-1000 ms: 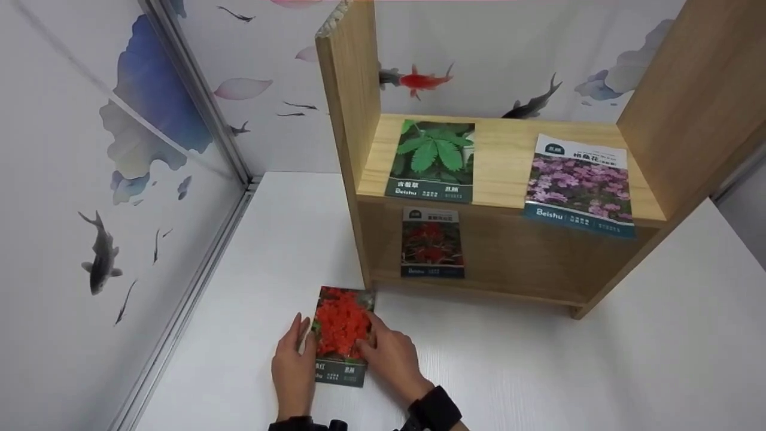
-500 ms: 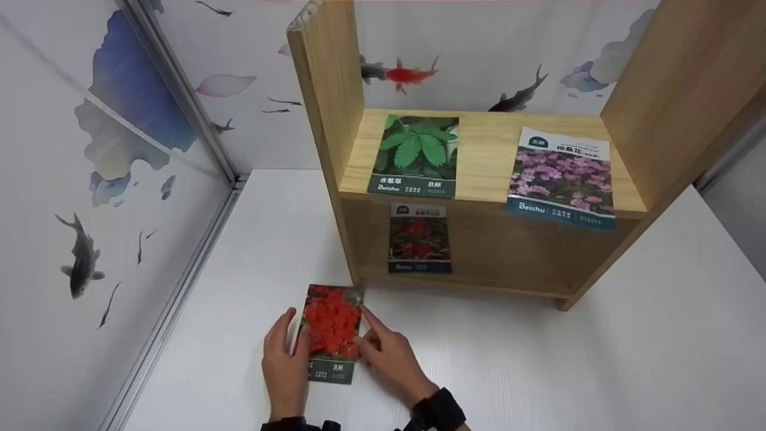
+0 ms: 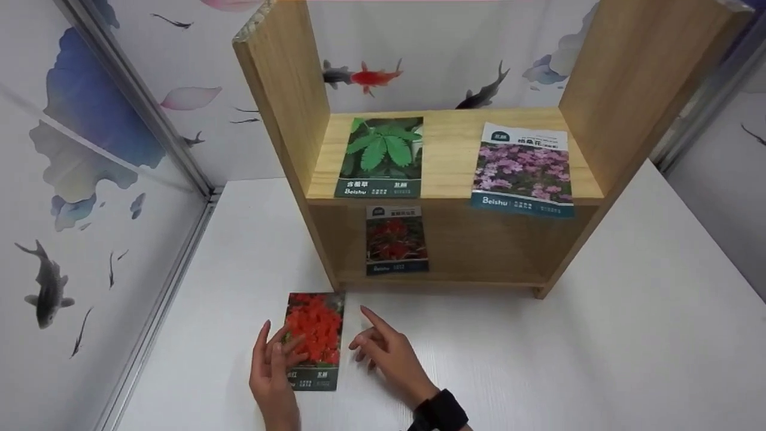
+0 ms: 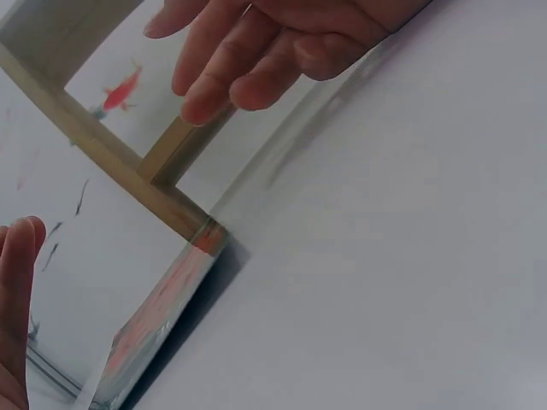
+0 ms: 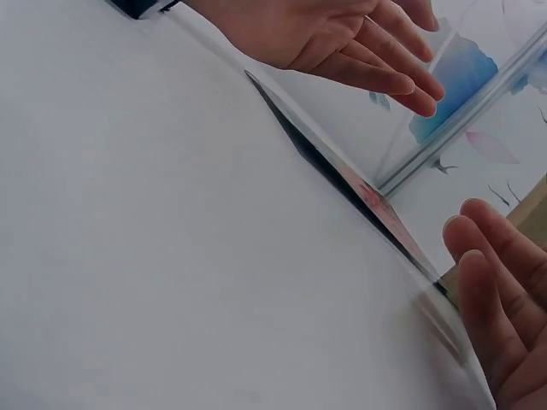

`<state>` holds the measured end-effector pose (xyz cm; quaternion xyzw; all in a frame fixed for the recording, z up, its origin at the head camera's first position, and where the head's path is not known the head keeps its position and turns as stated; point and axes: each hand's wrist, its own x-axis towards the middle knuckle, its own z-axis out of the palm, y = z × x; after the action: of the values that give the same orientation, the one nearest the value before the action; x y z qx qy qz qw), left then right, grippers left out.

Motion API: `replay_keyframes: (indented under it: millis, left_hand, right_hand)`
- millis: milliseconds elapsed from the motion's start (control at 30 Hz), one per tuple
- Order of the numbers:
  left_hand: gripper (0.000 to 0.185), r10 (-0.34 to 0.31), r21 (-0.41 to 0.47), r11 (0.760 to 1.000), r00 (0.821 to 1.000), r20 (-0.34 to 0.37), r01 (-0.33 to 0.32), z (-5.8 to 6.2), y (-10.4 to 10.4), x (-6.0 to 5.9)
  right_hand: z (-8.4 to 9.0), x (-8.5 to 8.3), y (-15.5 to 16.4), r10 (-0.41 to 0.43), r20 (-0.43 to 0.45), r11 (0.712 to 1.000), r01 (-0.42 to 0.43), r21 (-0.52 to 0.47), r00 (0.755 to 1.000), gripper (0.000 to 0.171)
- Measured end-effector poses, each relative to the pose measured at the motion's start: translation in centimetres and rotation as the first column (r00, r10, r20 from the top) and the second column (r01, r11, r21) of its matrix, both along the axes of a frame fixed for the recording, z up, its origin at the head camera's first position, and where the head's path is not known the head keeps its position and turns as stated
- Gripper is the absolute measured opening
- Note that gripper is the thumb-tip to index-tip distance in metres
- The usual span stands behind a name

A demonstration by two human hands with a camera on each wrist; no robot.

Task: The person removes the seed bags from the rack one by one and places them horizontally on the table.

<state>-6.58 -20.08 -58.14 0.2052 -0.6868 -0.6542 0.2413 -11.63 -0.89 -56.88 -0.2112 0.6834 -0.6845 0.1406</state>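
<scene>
A packet with a red flower picture point(image 3: 313, 329) lies flat on the white table beside the shelf's front left foot. My left hand point(image 3: 274, 371) is at its left edge, fingers loosely spread and overlapping the picture in the head view. To its right, my right hand point(image 3: 389, 356) is apart from it, index finger stretched forward and the other fingers loosely bent, holding nothing. Seen edge-on in the left wrist view, the red flower packet point(image 4: 158, 320) has a dark shadow along its side. In the right wrist view, fingers point(image 5: 483, 290) of my right hand show beyond the packet's far end.
A wooden shelf unit point(image 3: 287, 102) stands behind. Its upper board carries a green-leaf packet point(image 3: 383, 157) and a pink-flower packet point(image 3: 523, 170), which overhangs the front edge. Another red-flower packet point(image 3: 396, 240) is on the lower level. White walls with painted fish point(image 3: 51, 287) enclose the table.
My right hand has come away from the packet's right edge, and my left hand's fingers have loosened and spread. The packet stays beside the shelf; the head view has shifted.
</scene>
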Motion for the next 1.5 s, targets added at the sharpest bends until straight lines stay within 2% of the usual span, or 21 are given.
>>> replay_keyframes:
  millis: [100, 300, 400, 500, 667, 833, 933, 1200, 1367, 1500]
  left_hand:
    - [0.046, -0.022, 0.019, 1.000, 1.000, -0.006, 0.022, 0.1, 0.5, 0.2]
    - [0.058, -0.093, 0.062, 0.994, 0.993, 0.066, 0.089, 0.1, 1.8, -0.6]
    - [0.064, -0.157, 0.110, 0.982, 0.987, 0.022, 0.154, 0.0, 2.6, -1.2]
    - [0.062, -0.205, 0.114, 0.972, 0.978, -0.036, 0.208, 0.0, 3.4, -1.6]
    - [0.058, -0.281, 0.071, 0.956, 0.958, -0.053, 0.284, 0.0, 4.8, -2.4]
    - [0.052, -0.323, 0.020, 0.946, 0.946, 0.017, 0.322, -0.1, 6.0, -3.2]
    - [0.052, -0.332, -0.002, 0.943, 0.943, 0.017, 0.332, -0.2, 6.5, -3.6]
    - [0.053, -0.388, -0.056, 0.921, 0.921, -0.045, 0.385, 0.2, 7.2, -4.5]
    - [0.056, -0.423, -0.046, 0.906, 0.905, -0.047, 0.421, 0.6, 7.7, -4.9]
    - [0.057, -0.480, -0.016, 0.877, 0.875, -0.062, 0.480, 1.6, 8.1, -5.2]
  right_hand:
    - [-0.1, 0.0, 0.5, -0.021, -0.012, 0.999, 0.021, -0.047, 1.000, 0.051]
    - [-0.1, 0.0, 1.7, -0.087, -0.018, 0.992, 0.085, -0.088, 0.996, 0.051]
    - [0.1, 0.1, 2.2, -0.125, -0.014, 0.989, 0.124, -0.082, 0.992, 0.050]
    - [0.2, 0.1, 2.5, -0.168, -0.021, 0.983, 0.166, -0.074, 0.986, 0.049]
    - [0.2, 0.0, 3.2, -0.252, -0.060, 0.965, 0.246, -0.095, 0.966, 0.047]
    - [0.0, -0.3, 4.0, -0.321, -0.109, 0.941, 0.304, -0.146, 0.941, 0.045]
    - [-0.1, -0.4, 4.5, -0.339, -0.118, 0.933, 0.318, -0.169, 0.933, 0.045]
    - [0.5, -0.6, 5.3, -0.396, -0.257, 0.917, 0.394, -0.063, 0.881, 0.045]
    - [0.5, -0.9, 6.0, -0.429, -0.193, 0.902, 0.410, -0.133, 0.882, 0.045]
    - [0.2, -1.4, 6.8, -0.465, -0.127, 0.880, 0.441, -0.177, 0.876, 0.048]
